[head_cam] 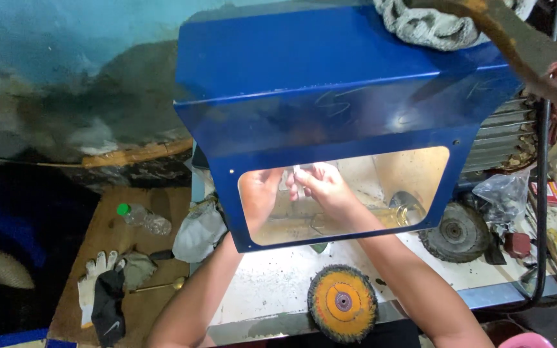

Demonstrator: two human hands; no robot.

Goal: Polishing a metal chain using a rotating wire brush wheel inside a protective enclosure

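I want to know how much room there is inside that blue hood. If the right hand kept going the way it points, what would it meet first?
The right hand points up-left at the small pale piece it pinches, then the left hand; depth behind the window is unclear.

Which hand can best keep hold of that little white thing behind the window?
Probably the right hand: its fingers already pinch the small white piece behind the blue hood's window. The left hand sits beside it, apparently open.

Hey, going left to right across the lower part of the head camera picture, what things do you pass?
White work gloves → plastic bottle with green cap → left hand → right hand holding a small pale piece behind the blue guard's window → dark grinding wheel.
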